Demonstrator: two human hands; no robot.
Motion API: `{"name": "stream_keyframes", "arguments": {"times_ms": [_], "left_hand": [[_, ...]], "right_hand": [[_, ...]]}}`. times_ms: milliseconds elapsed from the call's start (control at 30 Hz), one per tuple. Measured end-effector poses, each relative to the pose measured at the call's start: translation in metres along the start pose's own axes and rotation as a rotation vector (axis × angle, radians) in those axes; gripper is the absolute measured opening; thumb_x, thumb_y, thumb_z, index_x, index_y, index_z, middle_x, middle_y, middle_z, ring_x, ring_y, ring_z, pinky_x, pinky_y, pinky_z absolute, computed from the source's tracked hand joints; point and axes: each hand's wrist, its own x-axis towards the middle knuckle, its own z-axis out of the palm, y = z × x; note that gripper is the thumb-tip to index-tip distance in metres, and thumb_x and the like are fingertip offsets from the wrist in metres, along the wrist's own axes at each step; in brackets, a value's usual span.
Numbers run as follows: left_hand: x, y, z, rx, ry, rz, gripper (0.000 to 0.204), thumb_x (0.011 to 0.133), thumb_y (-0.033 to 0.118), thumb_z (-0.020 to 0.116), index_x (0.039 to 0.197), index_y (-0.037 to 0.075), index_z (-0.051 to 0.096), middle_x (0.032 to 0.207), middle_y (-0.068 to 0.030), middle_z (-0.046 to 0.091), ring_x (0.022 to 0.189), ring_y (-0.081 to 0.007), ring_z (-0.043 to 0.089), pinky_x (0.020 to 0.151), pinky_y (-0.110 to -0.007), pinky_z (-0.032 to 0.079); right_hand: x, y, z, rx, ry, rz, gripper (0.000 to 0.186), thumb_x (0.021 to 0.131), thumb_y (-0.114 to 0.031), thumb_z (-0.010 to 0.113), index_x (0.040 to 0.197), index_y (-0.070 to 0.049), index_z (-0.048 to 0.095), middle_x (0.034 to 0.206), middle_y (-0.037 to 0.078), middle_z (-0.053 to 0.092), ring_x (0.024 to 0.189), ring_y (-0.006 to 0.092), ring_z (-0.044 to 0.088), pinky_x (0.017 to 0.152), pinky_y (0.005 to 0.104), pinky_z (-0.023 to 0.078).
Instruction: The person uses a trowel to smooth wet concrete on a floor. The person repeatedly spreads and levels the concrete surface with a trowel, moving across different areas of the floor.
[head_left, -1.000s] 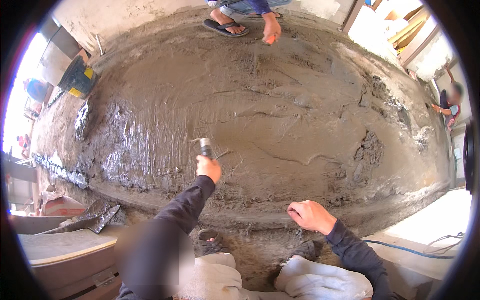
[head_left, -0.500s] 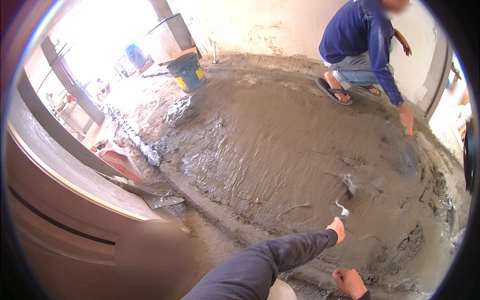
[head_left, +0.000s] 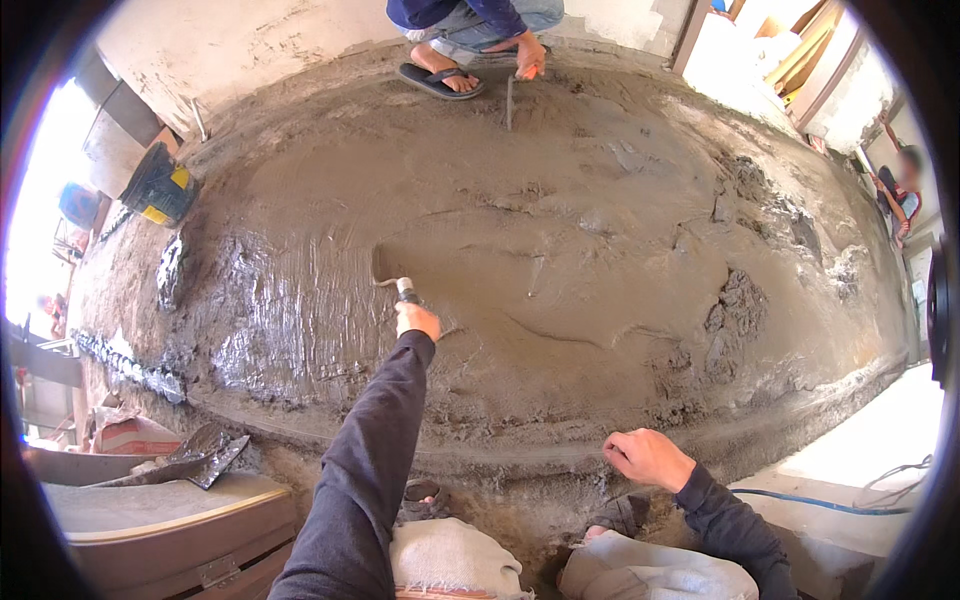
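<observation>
My left hand (head_left: 418, 320) is closed round the handle of a trowel (head_left: 406, 289), my arm stretched forward over a wide bed of wet grey cement (head_left: 480, 330). The trowel's blade rests at the cement's surface and is hard to make out, being coated in the same grey. A smoothed strip lies to the right of it. Over the near edge of the bed hovers my right hand (head_left: 650, 458), its fingers curled in with nothing seen in them. Across the bed a co-worker's hand (head_left: 528, 58) grips another trowel (head_left: 510, 105), its blade down at the cement.
The co-worker squats by the far wall in a sandal (head_left: 442, 82). A dark bucket (head_left: 158, 190) with yellow patches stands far left. Rough cement lumps (head_left: 735, 305) lie to the right. At the near left, a shovel-like blade (head_left: 218, 462) rests beside a sack (head_left: 135, 436).
My view has swung right and downward. My left hand has carried the trowel leftward across the cement. My right hand stays curled, close to me. The co-worker's trowel has come into sight.
</observation>
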Motion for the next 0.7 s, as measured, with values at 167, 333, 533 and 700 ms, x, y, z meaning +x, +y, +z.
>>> {"name": "stream_keyframes", "arguments": {"times_ms": [167, 333, 533, 700], "left_hand": [[-0.065, 0.076, 0.045, -0.041, -0.224, 0.297, 0.043, 0.080, 0.013, 0.057, 0.109, -0.010, 0.035, 0.098, -0.0292, 0.060, 0.089, -0.0407, 0.065, 0.080, -0.045, 0.051], [-0.089, 0.108, 0.038, 0.100, -0.423, 0.554, 0.039, 0.082, 0.017, 0.056, 0.107, -0.010, 0.041, 0.097, -0.0344, 0.061, 0.090, -0.0470, 0.063, 0.081, -0.050, 0.050], [-0.088, 0.080, 0.009, -0.041, -0.272, 0.492, 0.036, 0.082, 0.016, 0.056, 0.104, -0.008, 0.040, 0.098, -0.0344, 0.061, 0.091, -0.0476, 0.063, 0.081, -0.052, 0.050], [0.039, 0.003, -0.011, 0.043, 0.021, 0.116, 0.041, 0.081, 0.017, 0.056, 0.112, -0.006, 0.041, 0.103, -0.0258, 0.062, 0.096, -0.0423, 0.064, 0.084, -0.049, 0.052]], "right_hand": [[-0.023, 0.001, 0.004, -0.016, -0.044, 0.103, 0.015, 0.088, -0.022, 0.054, 0.090, -0.008, 0.061, 0.073, 0.016, 0.065, 0.069, 0.0380, 0.063, 0.062, 0.0476, 0.049], [-0.016, -0.022, 0.010, 0.012, -0.049, 0.049, 0.016, 0.088, -0.022, 0.054, 0.090, -0.008, 0.060, 0.072, 0.016, 0.064, 0.068, 0.0383, 0.062, 0.061, 0.0483, 0.049], [-0.010, -0.020, 0.002, -0.042, -0.005, 0.007, 0.016, 0.088, -0.021, 0.056, 0.089, -0.005, 0.060, 0.073, 0.018, 0.064, 0.068, 0.0385, 0.063, 0.061, 0.0468, 0.050], [-0.002, -0.023, 0.001, -0.031, -0.010, -0.016, 0.016, 0.087, -0.020, 0.057, 0.091, -0.005, 0.062, 0.073, 0.018, 0.065, 0.068, 0.0382, 0.063, 0.060, 0.0455, 0.050]]}}
